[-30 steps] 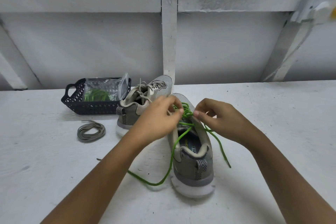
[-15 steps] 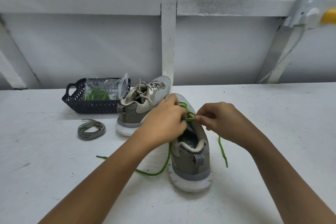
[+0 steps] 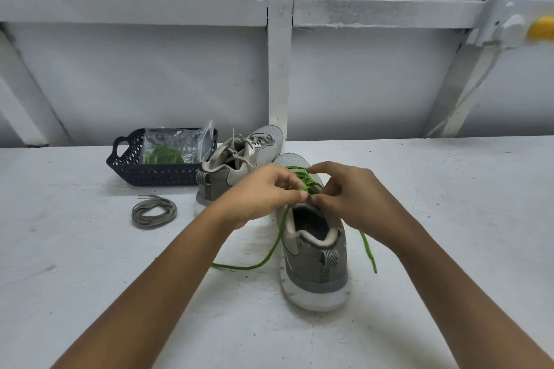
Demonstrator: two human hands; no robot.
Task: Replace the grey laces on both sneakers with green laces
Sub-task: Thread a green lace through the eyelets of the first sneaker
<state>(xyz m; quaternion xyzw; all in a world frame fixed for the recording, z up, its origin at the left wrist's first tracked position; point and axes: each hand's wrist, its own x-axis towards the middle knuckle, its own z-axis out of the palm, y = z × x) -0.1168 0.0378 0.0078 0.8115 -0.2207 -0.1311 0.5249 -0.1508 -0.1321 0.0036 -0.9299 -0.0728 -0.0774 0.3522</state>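
Observation:
A grey sneaker (image 3: 314,260) stands heel toward me on the white table, partly threaded with a green lace (image 3: 269,257). My left hand (image 3: 260,195) and my right hand (image 3: 350,192) meet over its eyelets, each pinching the green lace near the tongue. One loose end trails left on the table and the other hangs down the shoe's right side. Behind it the second sneaker (image 3: 239,159) still wears its grey laces. A removed grey lace (image 3: 154,211) lies coiled to the left.
A dark plastic basket (image 3: 132,165) at the back left holds a clear bag with another green lace (image 3: 162,154). A white wall with beams rises right behind the table. A yellow object (image 3: 542,28) sits at the upper right.
Both hands have worked further on the lacing; my right hand has shifted up over the crossings. The left trailing end has shortened and the view has tilted slightly.

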